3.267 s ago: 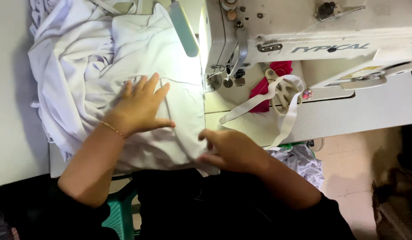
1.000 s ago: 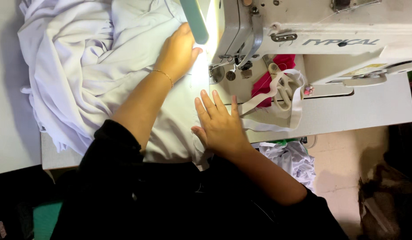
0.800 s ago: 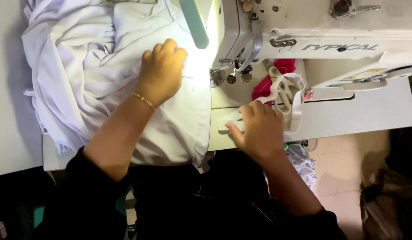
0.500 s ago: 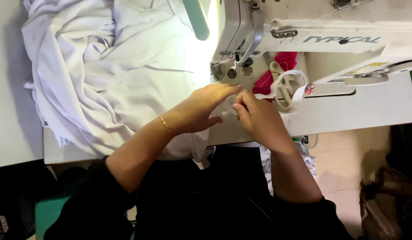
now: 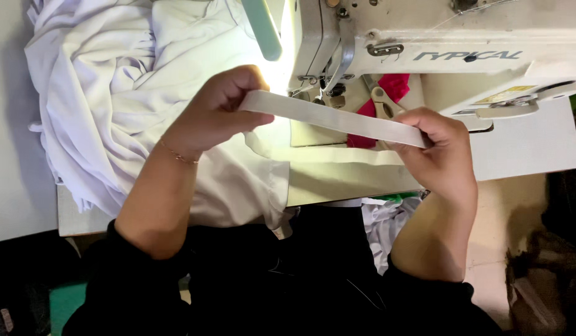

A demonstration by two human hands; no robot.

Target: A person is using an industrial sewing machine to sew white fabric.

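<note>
My left hand point(image 5: 210, 118) is clamped on one end of a white elastic band point(image 5: 334, 118); my right hand point(image 5: 440, 155) is pinched shut on the other end. The band is stretched straight between them, raised above the front edge of the sewing table point(image 5: 524, 146), sloping slightly down toward the right. Beyond it, white fabric point(image 5: 120, 93) is heaped over the table's left side. At the far edge stands the sewing machine point(image 5: 425, 37), with red cloth point(image 5: 394, 87) just under its arm.
</note>
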